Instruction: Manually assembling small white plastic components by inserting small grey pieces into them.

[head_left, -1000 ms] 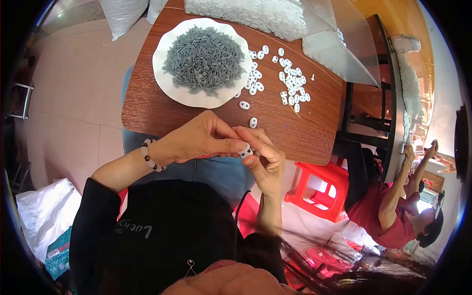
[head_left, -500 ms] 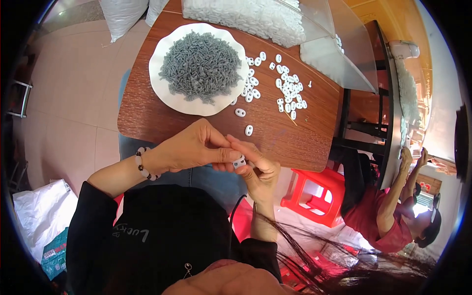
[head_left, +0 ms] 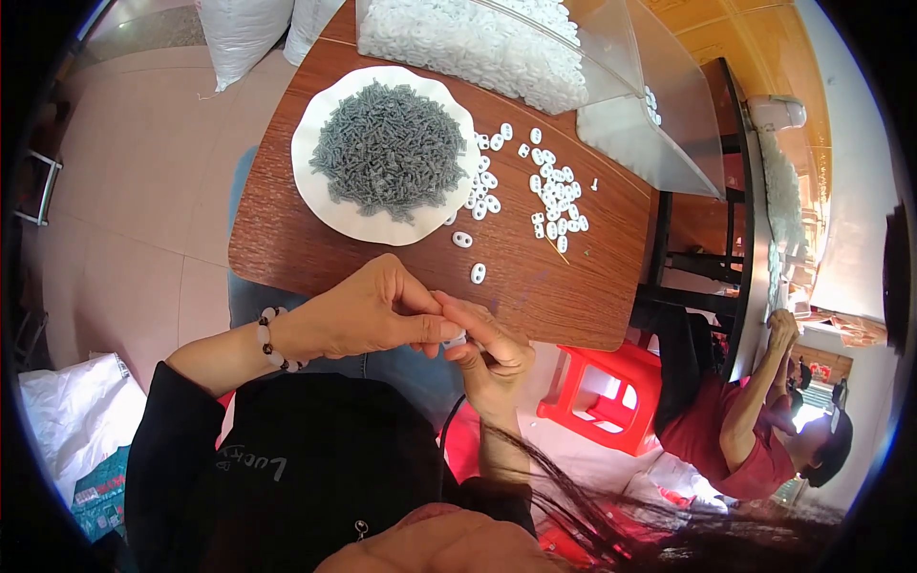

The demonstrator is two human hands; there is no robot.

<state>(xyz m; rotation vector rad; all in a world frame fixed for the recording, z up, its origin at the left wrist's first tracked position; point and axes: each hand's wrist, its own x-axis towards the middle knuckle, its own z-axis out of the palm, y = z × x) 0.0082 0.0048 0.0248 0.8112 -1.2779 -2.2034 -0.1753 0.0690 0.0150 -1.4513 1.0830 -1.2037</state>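
Just in front of the table edge, my left hand [head_left: 387, 310] and my right hand [head_left: 497, 355] meet with fingertips pinched together. Between them is a small white two-hole plastic piece [head_left: 456, 339], mostly covered by fingers and thumbs. Beyond the hands lies a loose white two-hole piece [head_left: 478, 273], with another [head_left: 462, 240] a little farther off. A scalloped white plate [head_left: 304, 143] heaped with small grey plastic plugs [head_left: 387, 148] stands on the brown table [head_left: 315, 267]. To its right, several more white pieces [head_left: 554, 196] are scattered.
A clear-walled bin [head_left: 611, 48] full of white pieces [head_left: 468, 53] stands at the back. A red stool [head_left: 611, 401] is on the floor to the right. Past it a person in a red shirt [head_left: 731, 439] works at another table. White sacks [head_left: 244, 33] stand at the far left.
The table and its contents appear slightly lower in view. My fingers have closed further over the white piece, so less of it shows. The other person's hands have come together.
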